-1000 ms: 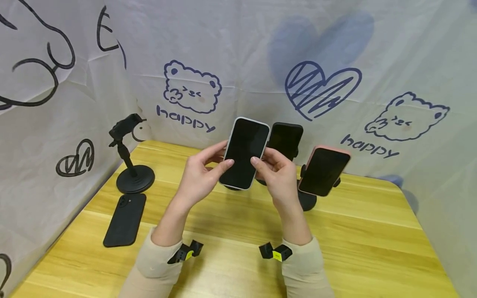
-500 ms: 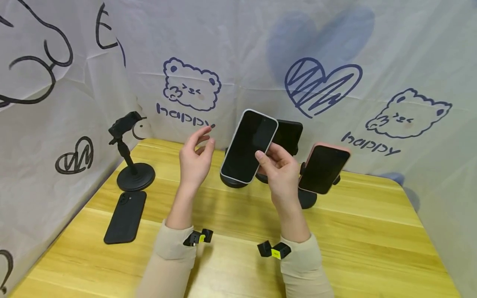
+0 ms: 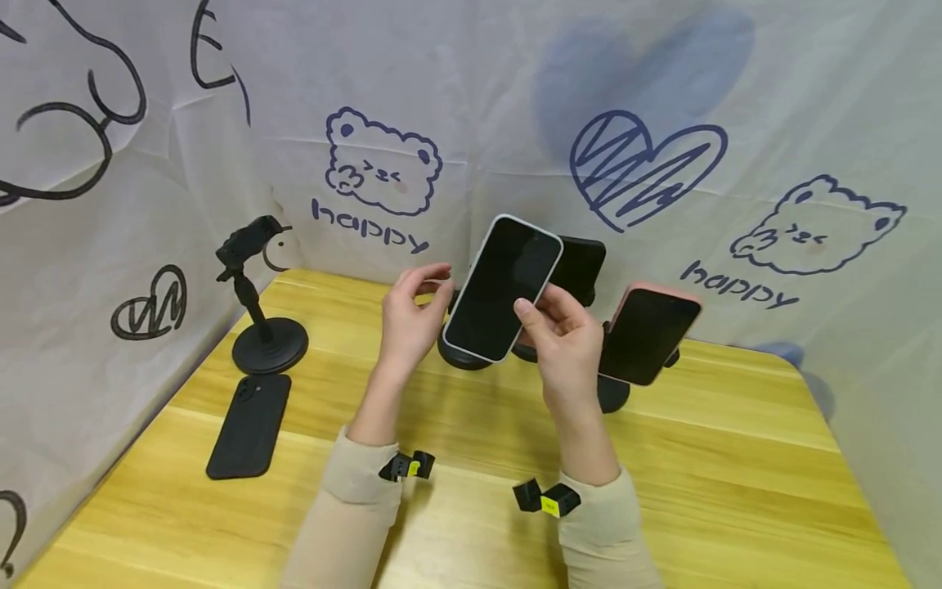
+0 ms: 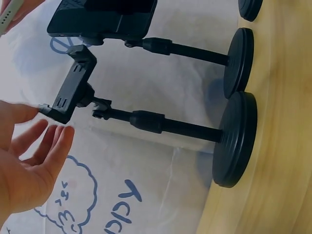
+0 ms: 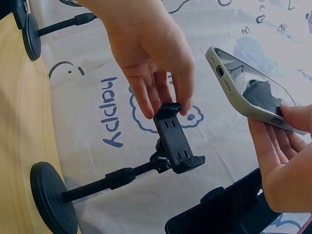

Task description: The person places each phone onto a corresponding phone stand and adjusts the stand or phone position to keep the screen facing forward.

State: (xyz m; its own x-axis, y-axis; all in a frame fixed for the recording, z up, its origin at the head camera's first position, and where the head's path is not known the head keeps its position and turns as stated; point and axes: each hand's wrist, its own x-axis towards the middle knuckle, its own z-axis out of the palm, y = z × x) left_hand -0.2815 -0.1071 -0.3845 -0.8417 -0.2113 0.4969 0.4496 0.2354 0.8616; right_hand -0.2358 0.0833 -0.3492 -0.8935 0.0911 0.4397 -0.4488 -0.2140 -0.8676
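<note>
My right hand (image 3: 570, 348) holds a smartphone in a pale case (image 3: 504, 286) upright, thumb on the screen's edge and fingers behind it. Its dark screen faces me. Behind it, mostly hidden in the head view, stands a black phone stand (image 5: 175, 141) whose holder has no phone in it. My left hand (image 3: 414, 323) is at the end of that holder. In the right wrist view, the left thumb and fingertips flank the holder's end from both sides. The left wrist view has the thumb tip at the holder's outer tab (image 4: 45, 109).
Two more stands at the right carry a black phone (image 3: 585, 266) and a pink-cased phone (image 3: 651, 335). Another black stand (image 3: 270, 345) is at the table's left, with a black phone (image 3: 250, 425) lying back-up before it. A printed cloth (image 3: 508, 114) hangs behind the wooden table (image 3: 736, 491).
My left hand let go of the phone, drew left, then moved right to the stand's holder. My right hand keeps the phone, now tilted and shifted slightly up and right.
</note>
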